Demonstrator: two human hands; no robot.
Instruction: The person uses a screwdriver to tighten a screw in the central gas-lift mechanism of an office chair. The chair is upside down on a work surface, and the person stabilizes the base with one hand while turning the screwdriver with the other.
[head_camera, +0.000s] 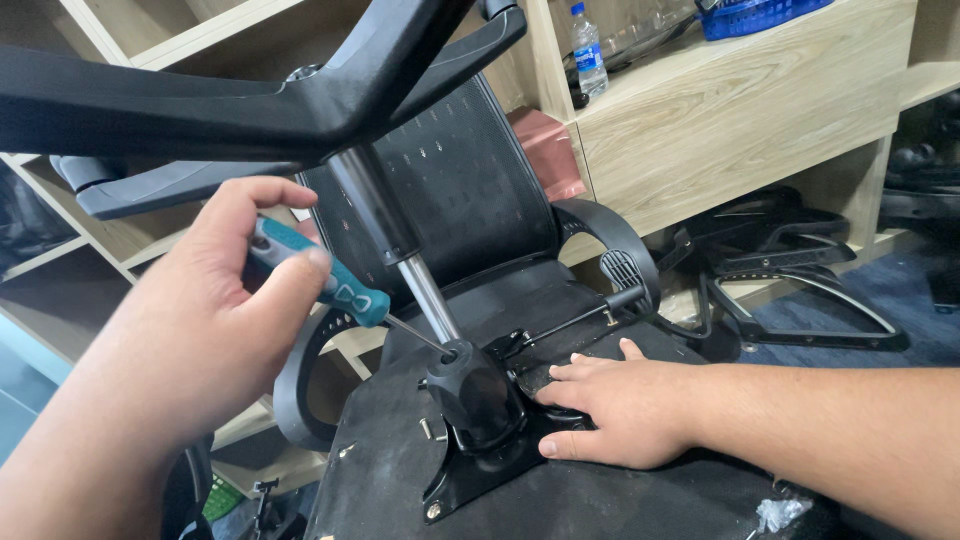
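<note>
Wooden shelving is standing behind an overturned office chair (520, 480), underside facing up. Left hand (190, 340) is closing around a teal-handled screwdriver (335, 285), angling its tip down at the mechanism plate (470, 470) beside the gas cylinder (400, 250). Right hand (615, 405) is lying flat and spread on the plate, holding nothing, apparently bracing the chair steady.

Screwdriver (340, 290) left of gas cylinder (400, 250); right hand (610, 410) on mechanism plate (480, 470); bottle (588, 50) behind on shelf (740, 90).
</note>
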